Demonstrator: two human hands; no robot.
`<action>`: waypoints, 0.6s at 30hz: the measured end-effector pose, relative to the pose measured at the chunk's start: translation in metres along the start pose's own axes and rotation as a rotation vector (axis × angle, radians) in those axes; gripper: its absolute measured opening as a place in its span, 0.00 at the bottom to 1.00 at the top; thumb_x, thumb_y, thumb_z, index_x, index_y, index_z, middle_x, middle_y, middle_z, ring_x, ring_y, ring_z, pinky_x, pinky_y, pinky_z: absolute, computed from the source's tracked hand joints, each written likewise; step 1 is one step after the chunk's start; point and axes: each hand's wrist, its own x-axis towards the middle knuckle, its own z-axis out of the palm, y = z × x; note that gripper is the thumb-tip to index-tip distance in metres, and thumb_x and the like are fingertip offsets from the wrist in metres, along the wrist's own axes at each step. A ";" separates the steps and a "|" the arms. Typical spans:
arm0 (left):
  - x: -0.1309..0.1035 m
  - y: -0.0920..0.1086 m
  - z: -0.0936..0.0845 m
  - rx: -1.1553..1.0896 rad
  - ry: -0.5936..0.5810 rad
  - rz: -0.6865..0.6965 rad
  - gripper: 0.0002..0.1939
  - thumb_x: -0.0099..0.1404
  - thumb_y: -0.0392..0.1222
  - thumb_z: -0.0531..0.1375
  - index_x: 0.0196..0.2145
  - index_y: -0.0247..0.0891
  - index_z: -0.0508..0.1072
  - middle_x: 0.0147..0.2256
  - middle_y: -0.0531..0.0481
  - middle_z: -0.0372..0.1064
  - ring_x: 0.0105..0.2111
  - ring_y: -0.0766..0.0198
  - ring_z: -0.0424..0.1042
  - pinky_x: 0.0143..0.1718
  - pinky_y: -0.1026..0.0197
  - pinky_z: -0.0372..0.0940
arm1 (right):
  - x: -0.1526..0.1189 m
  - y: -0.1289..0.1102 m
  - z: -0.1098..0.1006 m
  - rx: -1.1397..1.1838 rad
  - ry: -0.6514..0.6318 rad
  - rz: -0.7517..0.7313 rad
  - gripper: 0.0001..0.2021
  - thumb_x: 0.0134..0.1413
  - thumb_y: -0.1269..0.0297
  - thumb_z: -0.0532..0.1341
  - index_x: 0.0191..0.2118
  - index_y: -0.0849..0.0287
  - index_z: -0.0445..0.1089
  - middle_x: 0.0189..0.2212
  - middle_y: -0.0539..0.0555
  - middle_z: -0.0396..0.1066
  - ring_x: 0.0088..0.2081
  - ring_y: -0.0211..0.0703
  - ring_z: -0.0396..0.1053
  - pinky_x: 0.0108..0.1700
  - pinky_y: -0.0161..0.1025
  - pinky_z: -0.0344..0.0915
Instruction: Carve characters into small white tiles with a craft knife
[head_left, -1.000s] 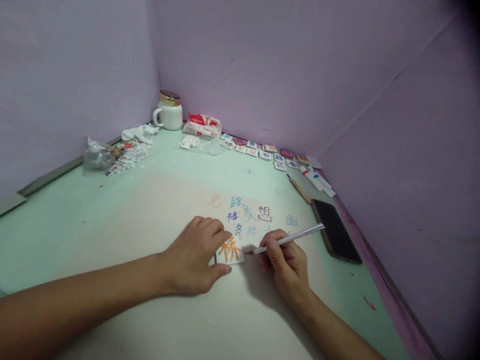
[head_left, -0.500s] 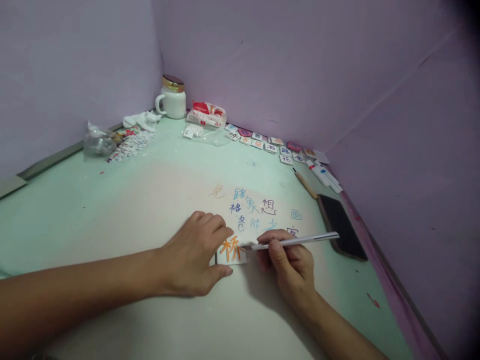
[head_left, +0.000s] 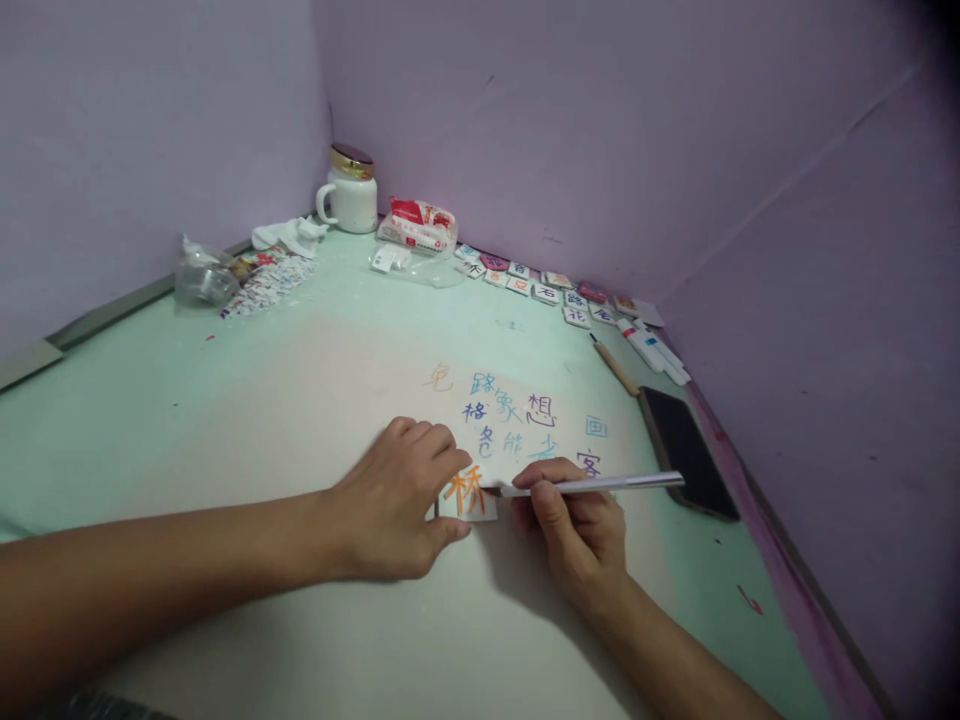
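A small white block [head_left: 481, 509] with an orange Chinese character drawn on it lies flat on the table. My left hand [head_left: 405, 500] grips it from the left, the thumb at its near edge and the curled fingers at its far side, hiding part of it. Between the thumb and fingers of my right hand [head_left: 581, 515] is a slim silver craft knife [head_left: 615, 483], pen-like and held nearly level. Its dark tip meets the right part of the character. Beyond both hands, several characters in blue, purple and orange are written on the tabletop [head_left: 322, 390].
A phone [head_left: 688, 452] and a wooden-handled tool [head_left: 616, 365] lie at the right, near white markers [head_left: 651, 350]. Several lettered blocks [head_left: 546, 293] line the back wall. Farther left stand a red-and-white packet [head_left: 418, 226], a lidded mug [head_left: 352, 195], crumbs [head_left: 270, 287] and a plastic bag [head_left: 205, 278].
The view has shifted slightly. Both hands keep their grips; the knife's tip stays at the right side of the orange character, with only a small movement of the right hand.
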 end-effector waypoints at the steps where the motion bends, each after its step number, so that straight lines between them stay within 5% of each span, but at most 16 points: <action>1: 0.000 0.000 0.000 -0.001 0.002 -0.001 0.18 0.54 0.41 0.63 0.43 0.36 0.69 0.37 0.45 0.64 0.39 0.53 0.62 0.44 0.48 0.56 | 0.000 -0.001 0.000 -0.019 -0.015 -0.019 0.08 0.62 0.71 0.53 0.37 0.55 0.68 0.21 0.45 0.65 0.20 0.32 0.61 0.21 0.30 0.56; 9: 0.003 0.002 -0.002 0.005 -0.004 -0.015 0.17 0.54 0.42 0.64 0.42 0.37 0.70 0.36 0.46 0.63 0.38 0.53 0.63 0.43 0.48 0.56 | 0.002 -0.005 0.003 -0.191 -0.165 -0.244 0.08 0.57 0.74 0.51 0.39 0.57 0.65 0.25 0.48 0.64 0.24 0.35 0.61 0.26 0.34 0.57; 18: 0.001 0.002 -0.002 -0.012 0.000 -0.014 0.17 0.54 0.42 0.64 0.41 0.36 0.70 0.36 0.46 0.63 0.38 0.54 0.63 0.43 0.48 0.56 | 0.001 -0.006 0.002 -0.249 -0.163 -0.231 0.07 0.58 0.73 0.50 0.38 0.57 0.63 0.24 0.48 0.62 0.23 0.35 0.59 0.24 0.34 0.55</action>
